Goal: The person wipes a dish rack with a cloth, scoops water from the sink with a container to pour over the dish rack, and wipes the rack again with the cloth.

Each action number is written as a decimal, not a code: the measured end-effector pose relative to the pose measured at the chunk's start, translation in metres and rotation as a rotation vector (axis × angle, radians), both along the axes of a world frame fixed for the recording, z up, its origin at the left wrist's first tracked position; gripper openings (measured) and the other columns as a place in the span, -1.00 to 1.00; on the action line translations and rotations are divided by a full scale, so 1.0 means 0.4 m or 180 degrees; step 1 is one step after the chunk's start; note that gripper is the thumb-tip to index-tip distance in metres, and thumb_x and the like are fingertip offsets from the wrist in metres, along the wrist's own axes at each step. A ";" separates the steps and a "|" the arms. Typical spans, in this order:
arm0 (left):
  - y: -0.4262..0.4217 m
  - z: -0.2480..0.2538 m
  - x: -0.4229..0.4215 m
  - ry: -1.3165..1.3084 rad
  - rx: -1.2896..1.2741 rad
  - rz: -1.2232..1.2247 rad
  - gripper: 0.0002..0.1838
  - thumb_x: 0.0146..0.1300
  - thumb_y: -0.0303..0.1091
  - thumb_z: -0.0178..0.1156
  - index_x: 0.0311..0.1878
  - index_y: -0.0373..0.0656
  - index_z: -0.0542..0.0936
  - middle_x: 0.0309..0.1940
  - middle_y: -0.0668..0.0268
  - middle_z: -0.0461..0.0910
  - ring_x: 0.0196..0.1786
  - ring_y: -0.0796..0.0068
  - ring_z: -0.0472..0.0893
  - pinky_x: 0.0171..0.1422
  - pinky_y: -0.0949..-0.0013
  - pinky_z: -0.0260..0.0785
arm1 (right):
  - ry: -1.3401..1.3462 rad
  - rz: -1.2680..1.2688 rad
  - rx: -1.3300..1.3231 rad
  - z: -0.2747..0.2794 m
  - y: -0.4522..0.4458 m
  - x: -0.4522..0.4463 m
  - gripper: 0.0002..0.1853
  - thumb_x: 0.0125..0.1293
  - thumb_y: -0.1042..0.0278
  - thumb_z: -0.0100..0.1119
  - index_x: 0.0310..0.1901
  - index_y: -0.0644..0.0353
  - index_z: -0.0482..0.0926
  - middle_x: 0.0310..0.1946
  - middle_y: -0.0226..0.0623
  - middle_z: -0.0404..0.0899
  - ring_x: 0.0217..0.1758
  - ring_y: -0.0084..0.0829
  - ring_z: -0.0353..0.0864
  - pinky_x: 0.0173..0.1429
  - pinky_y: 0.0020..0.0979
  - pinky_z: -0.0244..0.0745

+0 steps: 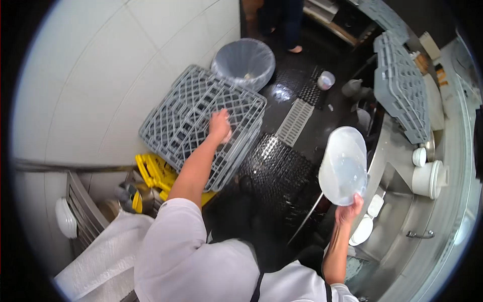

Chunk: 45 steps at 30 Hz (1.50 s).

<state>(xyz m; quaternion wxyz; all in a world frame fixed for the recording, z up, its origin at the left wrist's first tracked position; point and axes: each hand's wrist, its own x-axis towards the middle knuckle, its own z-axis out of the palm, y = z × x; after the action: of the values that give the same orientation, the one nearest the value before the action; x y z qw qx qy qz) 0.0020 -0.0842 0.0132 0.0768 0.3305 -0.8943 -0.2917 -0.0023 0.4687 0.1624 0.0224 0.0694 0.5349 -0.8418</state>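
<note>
My right hand (pixel 348 210) grips the near rim of a translucent white plastic tub (pixel 342 168), held tilted over the floor beside the sink counter. My left hand (pixel 220 127) is closed over the top of a stack of grey plastic dish racks (pixel 188 118) with a lattice pattern. Whether it holds something small or touches the lattice, I cannot tell. Next to the stack's far side stands a grey bin (pixel 243 63) with a clear liner.
On the right, a steel sink (pixel 397 221) contains white dishes. White containers (pixel 427 178) and an upright grey rack (pixel 402 90) line its counter. A small white tub (pixel 326 80) lies on the wet floor near a drain grate (pixel 296 122). Another person's legs (pixel 289 25) show at the back.
</note>
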 end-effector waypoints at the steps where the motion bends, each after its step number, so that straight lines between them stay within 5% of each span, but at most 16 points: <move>1: -0.010 -0.037 -0.001 0.0253 -0.0039 -0.0029 -0.63 0.14 -0.44 0.31 0.05 -0.02 0.57 0.02 0.00 0.55 0.10 -0.10 0.59 0.18 -0.02 0.48 | 0.0031 0.0212 0.0065 -0.011 -0.039 -0.023 -0.61 0.32 0.16 0.20 0.09 0.17 0.55 0.14 -0.26 0.59 0.32 -0.23 0.52 0.53 -0.07 0.28; 5: 0.040 0.099 0.051 0.0696 0.1084 0.1392 -0.66 0.14 -0.43 0.30 0.00 -0.08 0.52 -0.03 -0.01 0.62 0.08 -0.11 0.63 0.18 0.12 0.49 | -0.0130 0.0905 0.0393 0.006 -0.244 -0.084 -0.82 0.23 0.35 0.20 -0.23 0.28 0.63 -0.18 -0.33 0.67 -0.04 -0.43 0.62 0.19 -0.34 0.42; 6: 0.028 0.058 0.064 0.1631 0.1412 0.1671 -0.65 0.15 -0.49 0.28 0.02 -0.15 0.50 -0.05 0.11 0.64 0.10 0.03 0.66 0.19 0.12 0.50 | -0.0055 0.1005 0.0484 -0.010 -0.282 -0.093 -0.87 0.19 0.41 0.22 -0.31 0.30 0.65 -0.30 -0.38 0.67 -0.22 -0.53 0.60 0.02 -0.43 0.43; 8: -0.011 0.044 0.117 0.3199 0.3932 0.2094 -0.73 0.24 -0.42 0.22 0.01 -0.14 0.51 -0.13 0.24 0.64 0.02 0.15 0.66 0.16 0.06 0.51 | 0.0003 0.1502 0.0885 -0.049 -0.334 -0.108 -0.90 0.21 0.45 0.24 -0.43 0.26 0.64 -0.43 -0.53 0.60 -0.34 -0.65 0.49 -0.13 -0.52 0.35; 9: -0.003 0.157 0.151 0.3433 0.4757 0.2195 -0.84 0.27 -0.38 0.09 -0.11 -0.14 0.54 -0.32 0.26 0.60 -0.15 0.19 0.66 0.24 -0.12 0.46 | -0.0054 0.1702 0.1000 -0.068 -0.365 -0.113 -0.89 0.23 0.45 0.24 -0.42 0.27 0.66 -0.44 -0.55 0.60 -0.35 -0.66 0.48 -0.16 -0.52 0.34; 10: -0.070 0.008 0.211 0.4019 0.5822 0.0953 -0.76 0.35 -0.19 0.05 -0.07 -0.12 0.53 -0.27 0.27 0.59 -0.06 0.16 0.65 0.39 -0.37 0.31 | -0.0099 0.1904 0.1113 -0.088 -0.399 -0.116 -0.88 0.24 0.45 0.25 -0.41 0.28 0.68 -0.45 -0.57 0.60 -0.37 -0.68 0.47 -0.19 -0.53 0.34; 13: -0.038 0.142 0.186 0.4657 0.6207 0.2426 -0.54 0.34 0.06 0.22 -0.02 -0.18 0.52 0.01 0.12 0.52 0.03 -0.02 0.60 0.57 -0.46 0.10 | -0.0046 0.2458 0.1497 -0.106 -0.523 -0.114 -0.84 0.29 0.45 0.25 -0.30 0.36 0.74 -0.40 -0.53 0.69 -0.35 -0.70 0.53 -0.20 -0.52 0.42; 14: -0.068 0.110 0.182 0.4923 0.6529 0.2521 -0.55 0.33 0.01 0.28 0.01 -0.21 0.56 0.07 0.04 0.50 0.12 -0.06 0.59 0.48 -0.32 0.33 | 0.0056 0.2595 0.1624 -0.139 -0.552 -0.118 -0.83 0.29 0.43 0.27 -0.28 0.37 0.75 -0.41 -0.52 0.70 -0.37 -0.70 0.54 -0.22 -0.53 0.43; 16: -0.140 0.025 0.179 0.5763 0.6677 0.1892 -0.60 0.35 -0.12 0.27 0.12 -0.16 0.57 0.13 0.06 0.53 0.20 -0.03 0.58 0.32 -0.09 0.53 | -0.0036 0.2686 0.1654 -0.095 -0.644 -0.100 -0.82 0.28 0.41 0.30 -0.30 0.37 0.76 -0.46 -0.55 0.67 -0.43 -0.71 0.51 -0.28 -0.53 0.41; 19: -0.215 0.048 0.215 0.5674 0.6398 0.1360 -0.72 0.34 -0.35 0.18 0.09 -0.16 0.60 0.11 0.11 0.62 0.16 0.09 0.63 0.22 0.04 0.59 | 0.0049 0.2690 0.2351 -0.104 -0.742 -0.095 -0.76 0.28 0.32 0.32 -0.30 0.39 0.75 -0.51 -0.53 0.62 -0.46 -0.71 0.45 -0.32 -0.52 0.35; 30: -0.375 0.018 0.447 0.6668 0.5619 0.1173 -0.70 0.49 -0.26 0.08 0.16 -0.12 0.63 0.30 0.09 0.56 0.04 0.17 0.68 -0.21 0.31 0.59 | 0.0451 0.2394 0.2252 -0.155 -0.896 -0.216 -0.67 0.26 0.16 0.35 -0.34 0.35 0.73 -0.58 -0.56 0.58 -0.48 -0.68 0.42 -0.32 -0.44 0.37; 35: -0.303 0.059 0.471 0.6513 0.5539 0.1353 -0.71 0.49 -0.26 0.11 0.14 -0.15 0.64 0.31 -0.02 0.51 0.08 0.14 0.67 0.03 0.23 0.59 | 0.0300 0.2492 0.1205 -0.123 -0.904 -0.254 -0.80 0.39 0.40 0.23 -0.19 0.38 0.74 -0.31 -0.51 0.68 -0.27 -0.69 0.49 -0.13 -0.54 0.37; 38: -0.274 0.103 0.473 0.5963 0.5897 0.2116 -0.69 0.45 -0.35 0.14 0.20 -0.15 0.58 0.25 0.00 0.53 0.13 0.12 0.63 0.07 0.18 0.60 | 0.0266 0.2496 0.1077 -0.091 -0.858 -0.252 -0.81 0.39 0.41 0.24 -0.18 0.36 0.74 -0.30 -0.53 0.68 -0.27 -0.70 0.49 -0.14 -0.54 0.37; 42: -0.250 0.190 0.420 0.5385 0.5545 0.1623 -0.52 0.40 -0.56 0.11 0.32 0.13 0.46 0.18 0.08 0.54 0.15 0.01 0.61 0.06 0.13 0.62 | 0.0106 0.2320 0.0973 -0.089 -0.756 -0.192 -0.85 0.33 0.39 0.28 -0.31 0.28 0.73 -0.41 -0.58 0.62 -0.35 -0.70 0.45 -0.22 -0.54 0.33; 43: -0.211 0.283 0.370 0.5005 0.4927 0.1646 -0.47 0.40 -0.57 0.11 0.37 0.15 0.41 0.19 0.09 0.54 0.15 0.00 0.62 0.05 0.11 0.62 | 0.0208 0.2332 0.1248 -0.115 -0.720 -0.176 -0.85 0.32 0.38 0.28 -0.34 0.26 0.74 -0.44 -0.58 0.62 -0.38 -0.70 0.45 -0.25 -0.52 0.35; 45: -0.156 0.375 0.276 0.4402 0.4648 0.0810 -0.43 0.49 -0.45 0.02 0.52 0.18 0.27 0.34 0.10 0.45 0.28 0.00 0.57 0.21 0.06 0.60 | 0.0065 0.2089 0.1481 -0.122 -0.654 -0.126 -0.82 0.30 0.35 0.29 -0.38 0.26 0.75 -0.50 -0.56 0.61 -0.42 -0.69 0.45 -0.29 -0.47 0.38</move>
<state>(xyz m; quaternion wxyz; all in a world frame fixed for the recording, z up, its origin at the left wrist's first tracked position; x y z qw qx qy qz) 0.1125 -0.1465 0.1633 0.3875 0.1481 -0.2148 -0.8842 -0.0526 0.2072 0.1136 0.2683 -0.1102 0.7051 -0.6470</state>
